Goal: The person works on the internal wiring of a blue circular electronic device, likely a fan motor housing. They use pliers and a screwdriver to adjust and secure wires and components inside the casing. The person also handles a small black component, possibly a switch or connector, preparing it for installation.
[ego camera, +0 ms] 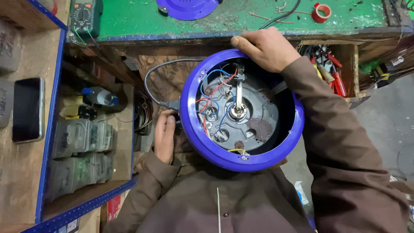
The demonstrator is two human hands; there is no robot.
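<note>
Head view: round blue appliance base (202,142), wiring exposed

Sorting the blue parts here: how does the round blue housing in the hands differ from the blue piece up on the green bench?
The blue housing is held by both hands, open side up, showing wires and metal parts; the blue piece lies untouched on the green bench, closed face up and partly out of frame. Both are round and the same blue.
</note>
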